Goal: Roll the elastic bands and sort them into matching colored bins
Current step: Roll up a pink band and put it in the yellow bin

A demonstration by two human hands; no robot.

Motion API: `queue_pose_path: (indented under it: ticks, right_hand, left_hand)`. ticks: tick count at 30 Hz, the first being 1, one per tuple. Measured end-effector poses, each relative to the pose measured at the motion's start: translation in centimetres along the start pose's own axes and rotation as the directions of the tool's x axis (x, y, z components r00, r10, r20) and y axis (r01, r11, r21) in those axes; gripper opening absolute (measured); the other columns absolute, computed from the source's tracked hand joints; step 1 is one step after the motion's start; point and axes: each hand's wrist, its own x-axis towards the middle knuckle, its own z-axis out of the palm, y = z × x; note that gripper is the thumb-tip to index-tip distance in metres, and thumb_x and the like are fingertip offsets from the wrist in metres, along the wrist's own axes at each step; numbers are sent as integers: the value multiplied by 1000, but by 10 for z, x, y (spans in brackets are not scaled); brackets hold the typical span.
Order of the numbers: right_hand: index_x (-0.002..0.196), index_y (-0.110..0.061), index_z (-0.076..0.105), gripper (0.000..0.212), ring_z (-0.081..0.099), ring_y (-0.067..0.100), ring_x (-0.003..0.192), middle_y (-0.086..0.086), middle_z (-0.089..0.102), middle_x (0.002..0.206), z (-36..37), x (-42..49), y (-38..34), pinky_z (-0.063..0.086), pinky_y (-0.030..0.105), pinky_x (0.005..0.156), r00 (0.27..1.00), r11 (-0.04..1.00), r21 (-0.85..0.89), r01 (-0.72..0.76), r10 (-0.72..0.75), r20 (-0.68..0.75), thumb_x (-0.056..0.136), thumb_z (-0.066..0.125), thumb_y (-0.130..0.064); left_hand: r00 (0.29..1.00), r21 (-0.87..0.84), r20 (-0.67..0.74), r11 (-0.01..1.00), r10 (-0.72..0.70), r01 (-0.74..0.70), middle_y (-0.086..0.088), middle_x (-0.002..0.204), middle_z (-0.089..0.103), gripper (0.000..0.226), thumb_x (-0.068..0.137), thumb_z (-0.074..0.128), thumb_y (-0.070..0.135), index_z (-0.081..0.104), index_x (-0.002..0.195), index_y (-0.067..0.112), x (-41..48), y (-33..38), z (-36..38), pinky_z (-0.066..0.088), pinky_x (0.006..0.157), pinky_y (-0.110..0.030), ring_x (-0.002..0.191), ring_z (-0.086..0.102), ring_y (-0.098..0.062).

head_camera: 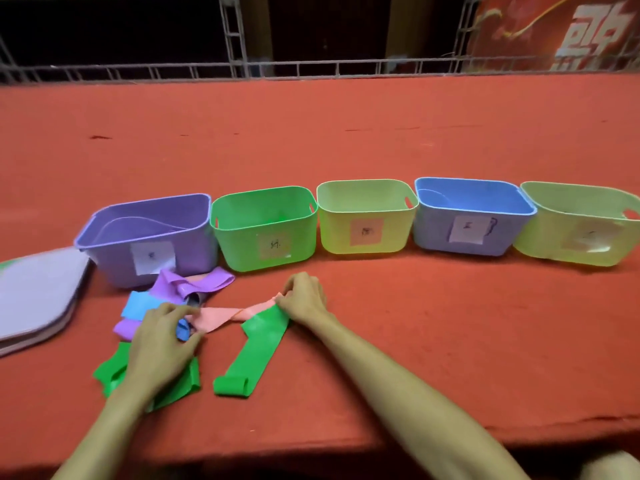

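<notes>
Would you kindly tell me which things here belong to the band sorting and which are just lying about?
Job: pink band, pinched between left hand and right hand; green bands; purple bands; blue band; purple bin, green bin, yellow bins, blue bin.
Lying about: grey flat stack; metal truss; red banner.

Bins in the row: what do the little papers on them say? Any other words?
Purple bin label: too blurred to read.
Green bin label: too blurred.
Middle yellow bin label: too blurred.
Blue bin label: too blurred.
Right yellow bin label: too blurred.
Red banner: white characters, cut off, unreadable.
</notes>
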Motion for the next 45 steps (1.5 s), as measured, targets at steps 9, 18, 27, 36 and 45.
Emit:
queue_pose_path:
  ticks: [9, 18, 27, 36, 45]
  right_hand:
    - [77, -28, 70, 24, 60, -3, 65, -10, 70, 72, -82, 6, -10, 50, 24, 65, 968, 886, 390, 251, -221, -119, 94, 73, -12]
    - [92, -5, 68, 13, 62, 11, 74, 6, 71, 82, -208, -10, -81, 52, 29, 70, 727, 710, 178, 681, -628, -276, 98, 57, -7]
    - [94, -10, 67, 11, 60, 22, 63, 16, 69, 77, -298, -35, -97, 53, 44, 60, 682, 689, -8, 725, -719, -134, 100, 57, -10]
    - [96, -4, 65, 13, 58, 14, 53, 4, 60, 69, -344, -27, -60, 52, 30, 46, 793, 807, 4, 591, -580, -189, 103, 55, -8]
    - [89, -14, 69, 15, 57, 6, 55, -2, 62, 72, -312, 16, 6, 51, 29, 47, 904, 916, 80, 394, -371, -213, 101, 60, -10]
  left_hand:
    - [990, -61, -35, 989, 135, -137, -3, 134, 60, 69, 76, 56, 70, 70, 127, 25, 17, 61, -9, 48, 98, -49, 121, 53, -30]
    - [996, -564, 25, 824, 83, -55, 15, 122, 73, 54, 78, 86, 49, 71, 125, 27, 49, 164, 16, 52, 104, -38, 115, 65, 2]
    - [942, -891, 217, 446, 255, 84, 11, 131, 70, 97, 56, 91, 49, 55, 143, 23, 41, 272, 31, 43, 104, -32, 128, 59, 1]
    - [888, -918, 376, 235, 265, 318, 3, 68, 68, 18, 84, 79, 28, 75, 76, 13, -22, 287, 38, 46, 55, -17, 60, 59, -4]
    - [847, -825, 532, 235, 12, 514, -18, 58, 65, 41, 65, 91, 47, 82, 77, 8, -109, 268, 13, 29, 38, -21, 45, 46, -21]
